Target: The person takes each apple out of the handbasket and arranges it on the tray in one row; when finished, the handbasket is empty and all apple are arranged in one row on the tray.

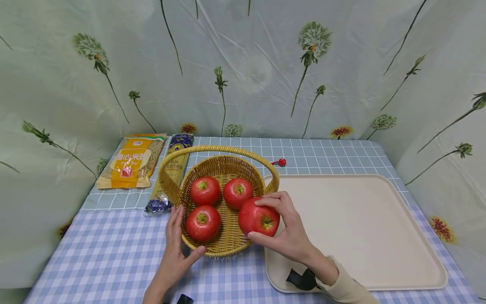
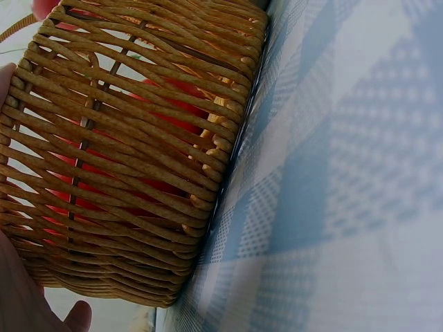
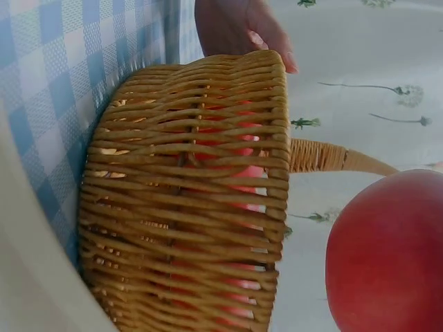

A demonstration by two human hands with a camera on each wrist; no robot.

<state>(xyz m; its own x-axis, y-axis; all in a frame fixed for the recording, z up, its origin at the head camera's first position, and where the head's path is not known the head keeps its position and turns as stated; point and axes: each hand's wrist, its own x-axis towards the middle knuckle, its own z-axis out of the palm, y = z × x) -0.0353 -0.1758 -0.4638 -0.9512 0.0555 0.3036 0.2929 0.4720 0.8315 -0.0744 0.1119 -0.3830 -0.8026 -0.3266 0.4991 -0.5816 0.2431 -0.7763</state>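
Note:
A wicker basket (image 1: 187, 242) with a tall arched handle holds three red apples: one at the back left (image 1: 205, 190), one at the back right (image 1: 236, 190) and one at the front left (image 1: 203, 223). My right hand (image 1: 285, 226) grips another red apple (image 1: 253, 215) between thumb and fingers, above the basket's right rim. In the right wrist view this held apple (image 3: 394, 252) is higher than the rim. My left hand (image 1: 175, 249) rests against the basket's left front side, fingers fairly straight and thumb at the front rim. The left wrist view shows apples only through the weave.
To the right lies a large cream tray (image 1: 357, 228), its left edge close to the basket. Behind and left are a yellow bag of grain (image 1: 130, 162) and a long gold and blue packet (image 1: 175, 164). A small red object (image 1: 281, 162) lies behind the basket.

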